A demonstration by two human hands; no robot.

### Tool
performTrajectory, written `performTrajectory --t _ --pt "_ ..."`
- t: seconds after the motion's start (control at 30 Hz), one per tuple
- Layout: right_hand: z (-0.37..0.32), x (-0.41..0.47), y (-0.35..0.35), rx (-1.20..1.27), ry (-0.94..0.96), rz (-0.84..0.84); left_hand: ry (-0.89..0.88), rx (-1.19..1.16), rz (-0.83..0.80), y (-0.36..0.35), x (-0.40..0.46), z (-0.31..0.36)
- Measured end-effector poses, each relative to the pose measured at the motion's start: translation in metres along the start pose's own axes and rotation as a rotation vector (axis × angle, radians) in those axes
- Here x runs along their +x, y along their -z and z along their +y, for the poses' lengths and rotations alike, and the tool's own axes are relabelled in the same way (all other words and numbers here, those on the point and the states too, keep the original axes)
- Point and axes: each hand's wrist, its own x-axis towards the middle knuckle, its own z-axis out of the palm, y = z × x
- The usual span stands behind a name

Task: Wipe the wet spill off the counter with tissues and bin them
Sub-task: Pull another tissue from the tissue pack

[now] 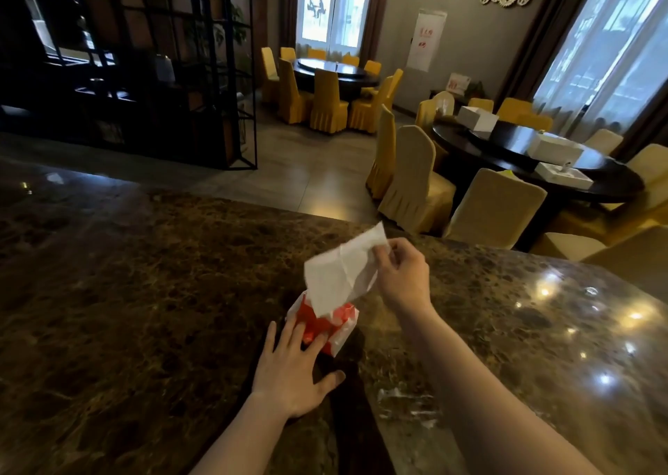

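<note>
right hand point(399, 276) pinches a tissue point(341, 276) half out of the red pack point(325, 324); left hand point(294, 373) lies flat, pinning it on the counter point(144, 294). a sharp tug could tear the tissue. spill point(405, 398) waits nearby.

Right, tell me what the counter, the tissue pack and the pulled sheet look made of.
Counter: polished brown stone, probably marble; veined, mirrors lights.
Tissue pack: thin glossy plastic film, crinkled.
Sheet: soft white paper, creased, limp.
</note>
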Motion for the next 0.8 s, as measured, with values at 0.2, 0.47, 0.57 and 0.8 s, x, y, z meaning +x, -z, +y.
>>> performTrajectory --t 0.2,0.47,0.57,0.8 --pt "-0.002 0.002 0.063 0.061 -0.180 0.140 0.030 0.022 0.015 0.002 0.001 0.007" --pt "0.069 -0.061 0.193 -0.091 -0.396 0.258 0.030 -0.176 0.363 -0.015 -0.022 0.036" --pt "0.078 -0.081 0.226 -0.193 -0.334 0.382 -0.071 -0.209 0.257 -0.022 -0.035 0.048" --pt "0.093 -0.122 0.191 -0.380 -0.070 0.090 0.022 -0.114 0.118 -0.031 -0.059 0.056"
